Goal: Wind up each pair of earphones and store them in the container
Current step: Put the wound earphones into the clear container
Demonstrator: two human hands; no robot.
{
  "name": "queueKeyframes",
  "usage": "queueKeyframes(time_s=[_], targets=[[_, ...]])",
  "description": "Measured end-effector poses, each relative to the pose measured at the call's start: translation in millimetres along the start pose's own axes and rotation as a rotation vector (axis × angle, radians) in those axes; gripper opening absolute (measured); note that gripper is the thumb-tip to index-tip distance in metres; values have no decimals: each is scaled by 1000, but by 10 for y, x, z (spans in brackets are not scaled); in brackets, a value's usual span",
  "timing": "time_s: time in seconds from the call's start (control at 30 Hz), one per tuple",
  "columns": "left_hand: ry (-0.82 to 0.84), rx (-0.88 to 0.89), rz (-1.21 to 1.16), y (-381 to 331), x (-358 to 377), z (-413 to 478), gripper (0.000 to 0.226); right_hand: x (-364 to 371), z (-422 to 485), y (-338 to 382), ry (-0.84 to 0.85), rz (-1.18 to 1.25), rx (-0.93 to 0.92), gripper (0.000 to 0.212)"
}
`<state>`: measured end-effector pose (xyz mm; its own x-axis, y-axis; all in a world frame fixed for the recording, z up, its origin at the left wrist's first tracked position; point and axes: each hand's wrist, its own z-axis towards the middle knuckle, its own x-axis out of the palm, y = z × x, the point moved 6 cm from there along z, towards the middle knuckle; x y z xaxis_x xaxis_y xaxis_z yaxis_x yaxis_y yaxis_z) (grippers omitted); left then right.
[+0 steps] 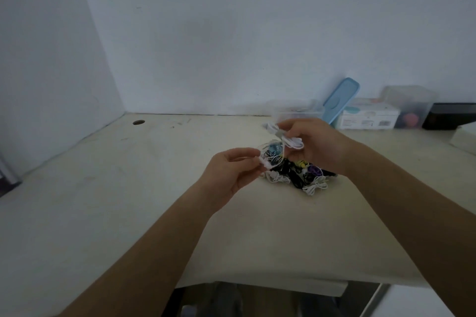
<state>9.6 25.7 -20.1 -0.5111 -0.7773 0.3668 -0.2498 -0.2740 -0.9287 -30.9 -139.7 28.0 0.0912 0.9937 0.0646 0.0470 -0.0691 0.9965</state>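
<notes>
The white earphones [288, 139] are hanging just above the pile [298, 174], with the coiled part being pinched in the right hand [316, 147] and the loose end in the left hand [231, 170], so both hands are gripping cord. It's running roughly 8 to 2 o'clock between them. The blurry container [301, 110] is sitting just past the right hand at 12 o'clock, so that hand's nearer for the drop.

**Clutter along the desk's back edge**

On my feed the pale desk [103, 201] has a round cable hole [138, 122] near its back-left corner. Toward the back-right corner, along the wall, I see a white printed carton [368, 117], a clear tub [412, 100] — blurred, something pink behind its wall — and a black box [448, 116].
</notes>
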Motion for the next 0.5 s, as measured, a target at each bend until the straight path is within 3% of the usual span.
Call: queueKeyframes(time_s=[0.07,0.2,0.3,0.4,0.5], targets=[[-24,39,227,-42,-99,-39,11,-45,-43,-88,-15,-194,33,26],[-40,112,634,-51,-190,-72,11,1,-132,-263,119,-581,111,24],[-52,135,660,-50,-193,-52,10,38,-142,-308,166,-908,98,22],[-38,115,627,-52,-161,-18,8,3,-89,-249,88,-1309,-12,15],[-14,77,559,-63,-120,18,6,37,-80,-107,-66,-1349,-212,13]])
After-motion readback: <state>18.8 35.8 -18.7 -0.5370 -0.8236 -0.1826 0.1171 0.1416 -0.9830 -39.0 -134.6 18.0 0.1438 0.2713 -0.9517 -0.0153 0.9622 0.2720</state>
